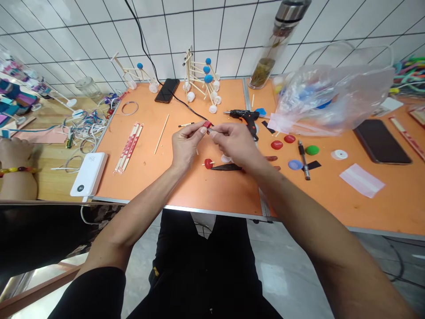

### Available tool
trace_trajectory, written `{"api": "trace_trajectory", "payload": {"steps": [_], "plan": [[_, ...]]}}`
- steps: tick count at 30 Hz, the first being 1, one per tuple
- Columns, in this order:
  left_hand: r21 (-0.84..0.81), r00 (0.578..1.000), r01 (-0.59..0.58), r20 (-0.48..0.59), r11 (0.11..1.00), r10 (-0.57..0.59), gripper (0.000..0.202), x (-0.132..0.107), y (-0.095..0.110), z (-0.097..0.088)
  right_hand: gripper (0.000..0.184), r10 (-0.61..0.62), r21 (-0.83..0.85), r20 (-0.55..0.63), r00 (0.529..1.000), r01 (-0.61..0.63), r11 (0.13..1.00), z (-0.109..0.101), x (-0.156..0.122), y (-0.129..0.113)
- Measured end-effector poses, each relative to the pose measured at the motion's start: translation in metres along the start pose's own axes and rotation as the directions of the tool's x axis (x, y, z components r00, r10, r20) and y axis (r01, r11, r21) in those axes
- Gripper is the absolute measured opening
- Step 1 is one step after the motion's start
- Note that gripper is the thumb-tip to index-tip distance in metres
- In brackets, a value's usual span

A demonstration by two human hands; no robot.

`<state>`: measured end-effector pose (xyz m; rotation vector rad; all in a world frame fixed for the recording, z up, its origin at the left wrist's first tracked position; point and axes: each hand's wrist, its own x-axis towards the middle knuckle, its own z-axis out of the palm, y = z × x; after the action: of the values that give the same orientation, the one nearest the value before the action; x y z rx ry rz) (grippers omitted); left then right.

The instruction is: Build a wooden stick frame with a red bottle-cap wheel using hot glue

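My left hand (186, 144) and my right hand (234, 141) meet above the orange table (186, 186). Both pinch a small red bottle cap (207, 125) between their fingertips. A thin wooden stick seems to run from the cap toward my right fingers. Below the hands lies another red cap on a stick (208, 163) beside dark scissors (226, 167). A stick-and-cap model (202, 82) stands at the back of the table.
A black glue gun (245, 117) lies just right of my hands. Loose caps (289, 138), a screwdriver (303, 158), a plastic bag (332, 97), wrapped chopsticks (129, 146), two phones and a white power bank (89, 173) are around. Another person's hand (15, 153) rests at the far left.
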<state>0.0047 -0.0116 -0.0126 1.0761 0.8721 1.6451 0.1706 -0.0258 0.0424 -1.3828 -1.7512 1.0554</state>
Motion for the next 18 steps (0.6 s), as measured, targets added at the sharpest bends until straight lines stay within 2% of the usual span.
{"api": "trace_trajectory", "payload": {"steps": [1, 3, 5, 6, 8, 10, 11, 13, 15, 17, 18], "plan": [[0.0, 1.0, -0.017, 0.017, 1.0, 0.017, 0.026, 0.0, 0.002, 0.001, 0.021, 0.086, 0.228, 0.112, 0.99, -0.109, 0.967, -0.005, 0.002, 0.0], [0.004, 0.999, -0.023, 0.033, 1.0, 0.023, 0.027, 0.001, 0.003, 0.002, 0.022, 0.133, 0.506, 0.302, 0.944, -0.277, 0.817, -0.012, 0.006, 0.001], [0.016, 0.999, -0.01, 0.037, 1.0, 0.009, 0.028, 0.002, 0.003, 0.002, 0.027, 0.122, 0.598, 0.308, 0.943, -0.292, 0.746, -0.012, 0.006, 0.004], [0.025, 0.999, -0.005, 0.036, 1.0, 0.004, 0.028, 0.002, 0.003, 0.002, 0.028, 0.116, 0.595, 0.254, 0.96, -0.25, 0.764, -0.01, 0.006, 0.005], [0.055, 1.0, -0.002, 0.021, 0.998, 0.0, 0.026, 0.002, 0.003, 0.002, 0.022, 0.073, 0.473, 0.066, 0.995, -0.096, 0.876, -0.004, 0.004, 0.009], [0.1, 1.0, 0.005, 0.007, 0.995, -0.005, 0.02, 0.002, 0.005, 0.002, 0.016, -0.07, 0.177, -0.119, 0.99, 0.09, 0.98, 0.002, 0.003, 0.013], [0.122, 1.0, 0.008, 0.007, 0.993, -0.009, 0.017, 0.001, 0.005, 0.002, 0.019, -0.165, -0.016, -0.167, 0.972, 0.164, 0.986, 0.004, 0.003, 0.014], [0.152, 1.0, 0.009, 0.009, 0.988, -0.011, 0.013, 0.001, 0.006, 0.002, 0.029, -0.298, -0.373, -0.16, 0.941, 0.222, 0.901, 0.009, 0.0, 0.016], [0.173, 1.0, 0.003, 0.001, 0.985, -0.003, 0.011, 0.001, 0.005, 0.0, 0.038, -0.318, -0.595, -0.102, 0.943, 0.199, 0.779, 0.013, -0.004, 0.015], [0.185, 1.0, -0.02, -0.006, 0.982, 0.021, 0.014, 0.002, 0.001, -0.003, 0.041, -0.299, -0.673, -0.093, 0.95, 0.161, 0.722, 0.018, -0.008, 0.013], [0.186, 0.999, -0.038, 0.002, 0.982, 0.038, 0.017, 0.003, -0.001, -0.004, 0.039, -0.302, -0.657, -0.101, 0.948, 0.164, 0.735, 0.018, -0.009, 0.012]]}}
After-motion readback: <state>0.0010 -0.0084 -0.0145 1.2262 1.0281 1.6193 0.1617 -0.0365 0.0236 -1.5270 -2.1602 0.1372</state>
